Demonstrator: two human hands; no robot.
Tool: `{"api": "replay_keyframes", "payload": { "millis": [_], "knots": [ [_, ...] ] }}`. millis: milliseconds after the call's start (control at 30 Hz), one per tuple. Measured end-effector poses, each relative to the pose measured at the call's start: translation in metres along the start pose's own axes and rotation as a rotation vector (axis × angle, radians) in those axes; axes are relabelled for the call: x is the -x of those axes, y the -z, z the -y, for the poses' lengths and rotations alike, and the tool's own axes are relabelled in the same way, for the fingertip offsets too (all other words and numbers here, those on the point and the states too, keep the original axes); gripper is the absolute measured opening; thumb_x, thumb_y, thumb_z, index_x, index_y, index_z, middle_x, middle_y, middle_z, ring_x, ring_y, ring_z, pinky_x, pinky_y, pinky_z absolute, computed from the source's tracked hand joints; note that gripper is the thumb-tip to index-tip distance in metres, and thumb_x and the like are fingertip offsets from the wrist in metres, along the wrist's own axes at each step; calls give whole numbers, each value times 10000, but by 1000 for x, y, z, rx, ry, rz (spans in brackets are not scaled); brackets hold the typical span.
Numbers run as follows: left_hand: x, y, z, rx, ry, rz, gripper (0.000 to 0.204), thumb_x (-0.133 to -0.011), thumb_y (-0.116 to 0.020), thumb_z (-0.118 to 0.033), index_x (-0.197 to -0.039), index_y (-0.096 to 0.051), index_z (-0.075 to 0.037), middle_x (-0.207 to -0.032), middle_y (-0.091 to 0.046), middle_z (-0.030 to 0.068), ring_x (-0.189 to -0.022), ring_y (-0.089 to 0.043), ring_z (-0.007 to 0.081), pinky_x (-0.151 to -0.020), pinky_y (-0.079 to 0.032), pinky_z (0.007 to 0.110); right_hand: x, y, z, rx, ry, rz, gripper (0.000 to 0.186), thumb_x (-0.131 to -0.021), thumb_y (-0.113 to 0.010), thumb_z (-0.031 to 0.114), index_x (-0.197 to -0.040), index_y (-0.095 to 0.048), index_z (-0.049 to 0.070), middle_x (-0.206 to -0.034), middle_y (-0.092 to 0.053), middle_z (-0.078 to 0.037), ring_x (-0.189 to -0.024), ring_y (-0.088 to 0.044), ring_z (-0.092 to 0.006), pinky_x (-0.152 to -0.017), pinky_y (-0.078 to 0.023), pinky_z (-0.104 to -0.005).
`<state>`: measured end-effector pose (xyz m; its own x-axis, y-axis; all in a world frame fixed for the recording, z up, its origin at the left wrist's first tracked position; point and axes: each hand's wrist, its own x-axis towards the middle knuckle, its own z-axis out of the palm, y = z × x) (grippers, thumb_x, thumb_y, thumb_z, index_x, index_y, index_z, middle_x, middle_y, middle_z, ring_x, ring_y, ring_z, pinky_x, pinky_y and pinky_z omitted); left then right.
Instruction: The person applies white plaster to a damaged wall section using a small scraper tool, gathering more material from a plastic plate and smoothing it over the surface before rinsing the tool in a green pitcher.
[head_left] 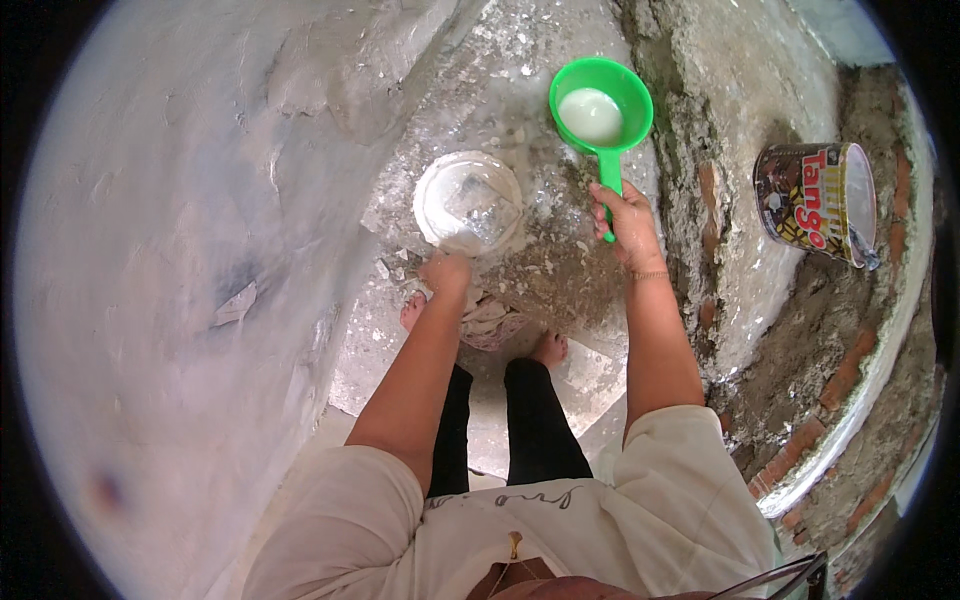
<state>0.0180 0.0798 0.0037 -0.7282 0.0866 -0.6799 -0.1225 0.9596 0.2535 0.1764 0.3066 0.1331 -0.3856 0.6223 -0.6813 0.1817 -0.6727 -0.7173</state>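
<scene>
My right hand (628, 228) is closed round the handle of a green plastic dipper (640, 88), held out to the front right. Whitish liquid (590, 115) lies in the bottom of its bowl. A round white tub (424, 205) stands on the floor in front of me, its inside wet and whitish. At its near rim is my left hand (447, 272), curled and slightly blurred. The fingers look closed, but what they grip is hidden.
A rough grey wall (200, 250) rises at left. Along the right, a crumbling ledge (770, 360) shows bare brick, and a dark printed tin (805, 197) lies on it. Plaster flakes litter the floor (565, 280). A crumpled cloth (490, 322) lies between my bare feet.
</scene>
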Motion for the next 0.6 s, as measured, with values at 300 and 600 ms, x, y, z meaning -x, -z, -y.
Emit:
{"api": "replay_keyframes", "payload": {
  "millis": [300,600],
  "knots": [
    [28,27,-59,678,133,310,573,-690,-724,-181,-1160,-481,40,-1112,-556,130,-980,-544,170,-814,-431,285,80,24,-23,359,128,-286,98,-836,-613,107,-808,-570,23,-569,-483,23,-466,-407,-50,-411,-306,-214],
    [5,10,-147,599,146,34,687,-637,-795,-366,-1103,-558,79,-1099,-591,165,-986,-566,242,-864,-420,336,130,20,-50,204,133,-298,73,-824,-624,35,-887,-598,7,-618,-489,49,-507,-402,-17,-429,-309,-195]
  ]
}}
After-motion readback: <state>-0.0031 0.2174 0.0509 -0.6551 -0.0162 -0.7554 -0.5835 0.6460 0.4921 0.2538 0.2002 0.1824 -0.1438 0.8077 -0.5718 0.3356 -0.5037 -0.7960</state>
